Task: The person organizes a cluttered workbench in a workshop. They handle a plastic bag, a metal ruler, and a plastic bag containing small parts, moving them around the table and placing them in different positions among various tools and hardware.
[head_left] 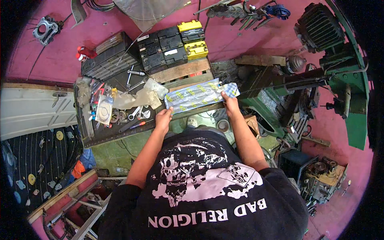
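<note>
Batteries (173,47), black ones and two yellow ones, stand in a block at the far side of the cluttered surface (188,69), with a dark tray (85,132) of wrenches, bolts and small bags to their left. Nearer the person, a long flat packet (200,96), clear with yellow and blue print, is held level above the wooden planks, just beside the tray. Left hand (163,119) has its grip clenched on the packet's near left corner, and right hand (231,103) pinches its right end.
</note>
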Tool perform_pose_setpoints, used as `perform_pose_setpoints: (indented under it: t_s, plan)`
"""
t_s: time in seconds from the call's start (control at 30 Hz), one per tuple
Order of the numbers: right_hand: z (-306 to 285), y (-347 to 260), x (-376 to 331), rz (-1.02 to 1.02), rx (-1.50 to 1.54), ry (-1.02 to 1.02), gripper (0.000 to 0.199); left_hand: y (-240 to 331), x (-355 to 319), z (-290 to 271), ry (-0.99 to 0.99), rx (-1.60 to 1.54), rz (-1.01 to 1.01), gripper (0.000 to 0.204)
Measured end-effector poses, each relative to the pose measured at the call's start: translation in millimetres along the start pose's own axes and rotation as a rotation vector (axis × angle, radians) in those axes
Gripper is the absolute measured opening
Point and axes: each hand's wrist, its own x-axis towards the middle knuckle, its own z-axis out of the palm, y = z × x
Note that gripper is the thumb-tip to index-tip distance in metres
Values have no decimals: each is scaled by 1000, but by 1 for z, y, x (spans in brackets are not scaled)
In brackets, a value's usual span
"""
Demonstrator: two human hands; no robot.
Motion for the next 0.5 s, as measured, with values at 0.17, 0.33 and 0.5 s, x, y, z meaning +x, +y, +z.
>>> perform_pose_setpoints:
  t_s: [0.17,0.33,0.5]
  plan:
    - [6,-5,-4,-23,116,0,36,-3,6,-5,-49,31,74,20]
    - [11,-7,2,21,172,31,40,6,3,2,2,129,113,17]
    - [12,3,21,55,193,89,37,5,13,-5,-49,37,5,19]
